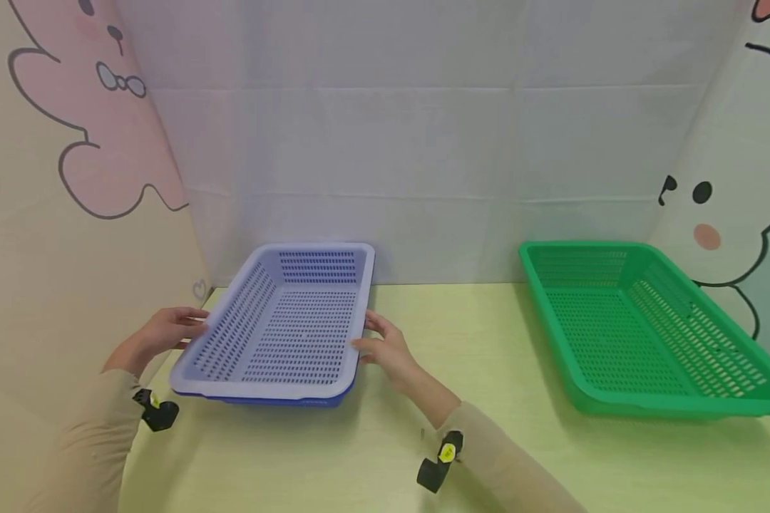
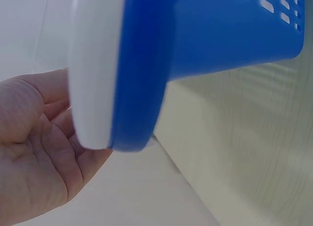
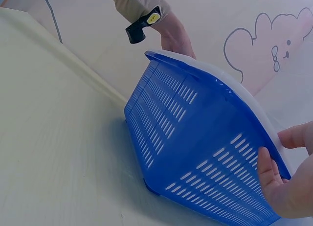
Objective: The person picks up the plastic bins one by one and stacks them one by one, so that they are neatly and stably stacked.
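Observation:
A pale lavender-white plastic basket [image 1: 301,335] sits nested inside a blue basket [image 3: 195,123], on the left part of the table. My left hand [image 1: 173,331] holds the stack at its left rim; in the left wrist view its fingers pass partly out of sight behind the white rim [image 2: 95,69]. At the opposite long side, my right hand [image 1: 388,349] grips both rims, the thumb on the white one and the fingers below the blue one, as the right wrist view shows. Slotted holes cover the walls and floor. The lavender-white basket holds nothing.
A larger green slotted basket [image 1: 654,342] stands at the right of the pale yellow-green table [image 1: 449,328]. White sheeting [image 1: 385,142] closes off the back. Walls with cartoon drawings rise on the left and right.

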Demonstrator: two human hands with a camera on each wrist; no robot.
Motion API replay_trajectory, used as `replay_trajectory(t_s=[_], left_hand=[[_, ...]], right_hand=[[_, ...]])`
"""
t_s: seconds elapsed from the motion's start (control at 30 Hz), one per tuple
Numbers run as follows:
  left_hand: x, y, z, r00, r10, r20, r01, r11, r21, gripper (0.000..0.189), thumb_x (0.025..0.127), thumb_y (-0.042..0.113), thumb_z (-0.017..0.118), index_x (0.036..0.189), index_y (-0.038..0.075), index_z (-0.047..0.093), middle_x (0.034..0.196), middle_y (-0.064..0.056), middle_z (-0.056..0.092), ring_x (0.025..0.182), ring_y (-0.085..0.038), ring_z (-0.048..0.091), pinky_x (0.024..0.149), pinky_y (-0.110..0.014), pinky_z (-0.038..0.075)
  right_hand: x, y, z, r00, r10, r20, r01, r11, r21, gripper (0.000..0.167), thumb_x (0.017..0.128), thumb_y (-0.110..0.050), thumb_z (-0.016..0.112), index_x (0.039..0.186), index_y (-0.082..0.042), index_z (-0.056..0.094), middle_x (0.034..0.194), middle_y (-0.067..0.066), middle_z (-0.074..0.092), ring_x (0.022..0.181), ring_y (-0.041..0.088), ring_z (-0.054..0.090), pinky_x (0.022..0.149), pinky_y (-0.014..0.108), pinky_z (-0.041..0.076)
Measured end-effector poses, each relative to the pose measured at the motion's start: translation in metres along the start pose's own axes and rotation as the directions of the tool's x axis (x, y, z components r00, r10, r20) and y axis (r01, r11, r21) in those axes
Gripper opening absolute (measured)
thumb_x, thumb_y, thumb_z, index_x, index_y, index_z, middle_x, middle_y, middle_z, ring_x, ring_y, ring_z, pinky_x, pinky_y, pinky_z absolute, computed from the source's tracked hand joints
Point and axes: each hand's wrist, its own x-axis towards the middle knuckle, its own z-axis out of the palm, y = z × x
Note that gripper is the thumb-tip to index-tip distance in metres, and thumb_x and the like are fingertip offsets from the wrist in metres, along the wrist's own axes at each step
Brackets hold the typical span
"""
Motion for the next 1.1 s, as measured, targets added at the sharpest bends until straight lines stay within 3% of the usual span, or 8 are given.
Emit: replay_trajectory(t_s=[0.3, 0.63, 1.1], left_hand=[[0.003, 0.002, 0.004, 1.000, 0.002, 0.019, -0.001, 0.999, -0.042, 0.053, 0.090, 0.015, 0.055, 0.128, -0.016, 0.035, 0.113, -0.027, 0.057, 0.091, -0.021, 0.061, 0.084, -0.049, 0.046], [0.006, 0.009, 0.012, 1.000, -0.002, 0.016, 0.003, 0.999, -0.038, 0.056, 0.090, 0.019, 0.057, 0.130, -0.014, 0.035, 0.119, -0.029, 0.053, 0.098, -0.028, 0.059, 0.085, -0.049, 0.046], [0.011, 0.020, 0.022, 0.999, 0.043, 0.030, -0.041, 0.998, -0.048, 0.055, 0.089, 0.016, 0.057, 0.130, -0.014, 0.035, 0.118, -0.029, 0.054, 0.098, -0.030, 0.059, 0.085, -0.049, 0.046]], right_hand=[[-0.002, -0.003, -0.009, 1.000, 0.000, -0.003, 0.000, 1.000, -0.012, 0.065, 0.078, 0.004, 0.059, 0.137, -0.001, 0.035, 0.132, 0.018, 0.043, 0.076, 0.011, 0.058, 0.065, 0.025, 0.051], [-0.004, -0.005, -0.022, 1.000, -0.005, -0.005, 0.005, 1.000, -0.023, 0.064, 0.078, 0.005, 0.058, 0.137, 0.000, 0.034, 0.132, 0.019, 0.042, 0.078, 0.012, 0.059, 0.066, 0.026, 0.052], [-0.008, -0.007, -0.036, 1.000, -0.011, -0.028, 0.010, 0.999, -0.049, 0.062, 0.079, 0.004, 0.058, 0.137, -0.001, 0.036, 0.132, 0.020, 0.043, 0.079, 0.013, 0.059, 0.066, 0.027, 0.052]])
